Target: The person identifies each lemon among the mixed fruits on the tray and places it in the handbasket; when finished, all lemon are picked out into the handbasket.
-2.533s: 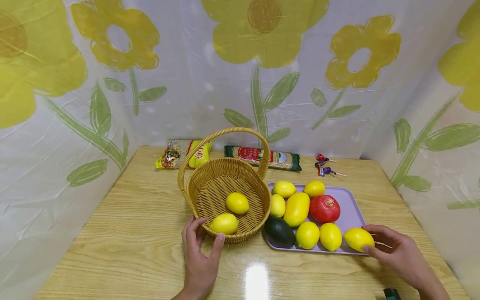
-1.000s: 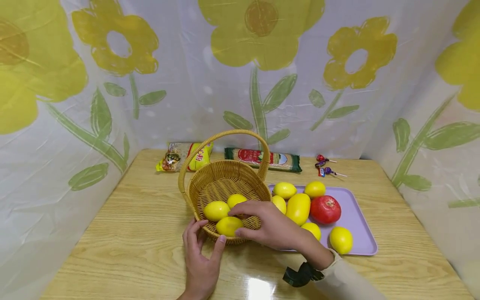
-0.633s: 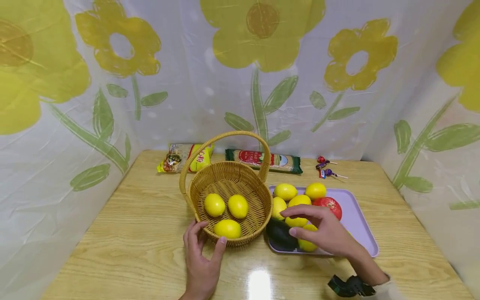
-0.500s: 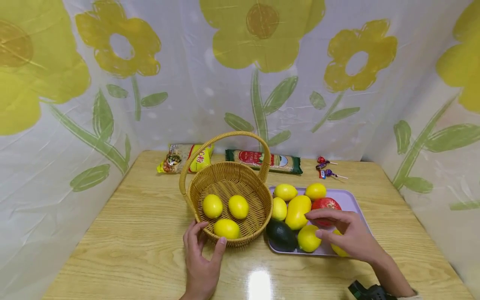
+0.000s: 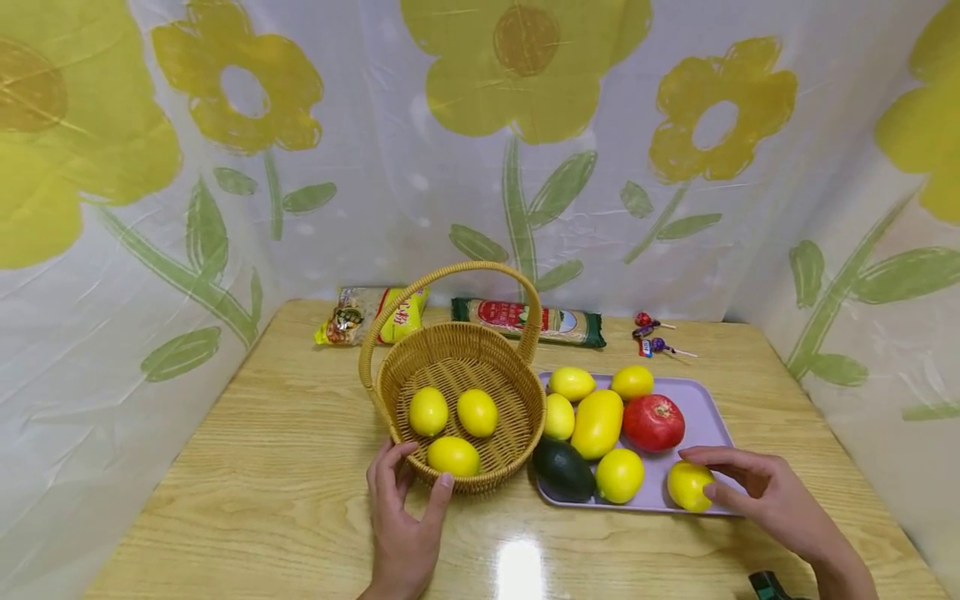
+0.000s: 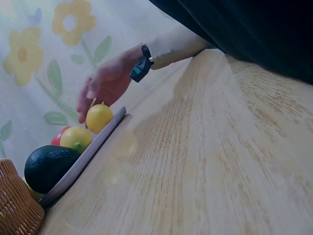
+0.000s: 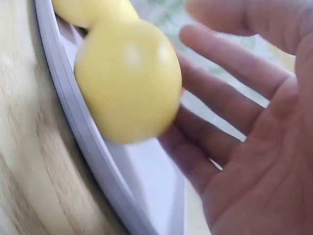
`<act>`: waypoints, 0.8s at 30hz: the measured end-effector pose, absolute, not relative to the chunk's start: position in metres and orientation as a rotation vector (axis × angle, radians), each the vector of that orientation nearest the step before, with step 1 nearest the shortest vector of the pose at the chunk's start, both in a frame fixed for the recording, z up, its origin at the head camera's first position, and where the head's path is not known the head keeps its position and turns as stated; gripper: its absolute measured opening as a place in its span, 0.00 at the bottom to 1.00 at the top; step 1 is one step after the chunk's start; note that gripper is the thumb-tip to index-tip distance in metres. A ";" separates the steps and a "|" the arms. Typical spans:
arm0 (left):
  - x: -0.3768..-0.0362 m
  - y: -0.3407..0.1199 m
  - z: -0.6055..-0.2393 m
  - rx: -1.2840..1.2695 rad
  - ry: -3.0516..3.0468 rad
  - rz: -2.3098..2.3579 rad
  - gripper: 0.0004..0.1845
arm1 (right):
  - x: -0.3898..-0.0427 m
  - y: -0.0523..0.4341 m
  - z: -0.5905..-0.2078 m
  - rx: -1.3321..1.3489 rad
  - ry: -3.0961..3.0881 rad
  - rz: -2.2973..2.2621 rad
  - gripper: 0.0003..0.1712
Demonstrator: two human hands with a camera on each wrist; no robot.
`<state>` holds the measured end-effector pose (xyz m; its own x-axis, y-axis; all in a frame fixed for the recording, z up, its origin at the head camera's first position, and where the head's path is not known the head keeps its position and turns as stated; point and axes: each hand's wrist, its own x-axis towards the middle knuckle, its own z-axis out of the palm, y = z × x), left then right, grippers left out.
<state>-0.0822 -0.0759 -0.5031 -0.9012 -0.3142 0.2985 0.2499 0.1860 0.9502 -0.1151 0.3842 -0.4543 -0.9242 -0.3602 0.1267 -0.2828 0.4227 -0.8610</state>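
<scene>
Lemon (image 5: 687,488) sits by the near edge of the tray (image 5: 705,421) in the head view, between the parted thumb and fingers of the right hand (image 5: 776,504); the left hand (image 5: 407,529) grips the rim of the basket (image 5: 453,346), which holds three lemons (image 5: 453,457). The left wrist view shows the avocado (image 6: 51,169) near the basket. From the right wrist, straight fingers spread beside the lemon.

Left hand (image 5: 405,527), fingers (image 5: 385,472) bent, thumb apart; right hand (image 5: 772,502) extended, fingers spread, apparently relaxed.
</scene>
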 end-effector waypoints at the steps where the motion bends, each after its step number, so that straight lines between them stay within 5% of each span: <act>1: -0.082 -0.076 -0.503 0.061 -2.039 -1.763 0.30 | -0.115 0.387 -0.456 -0.579 2.558 -1.539 0.19; 10: -0.083 -0.077 -0.504 0.050 -2.046 -1.754 0.31 | -0.119 0.397 -0.461 -0.478 2.361 -1.468 0.32; 24: -0.083 -0.077 -0.504 0.053 -2.050 -1.752 0.30 | -0.109 0.378 -0.440 -0.474 2.717 -1.522 0.29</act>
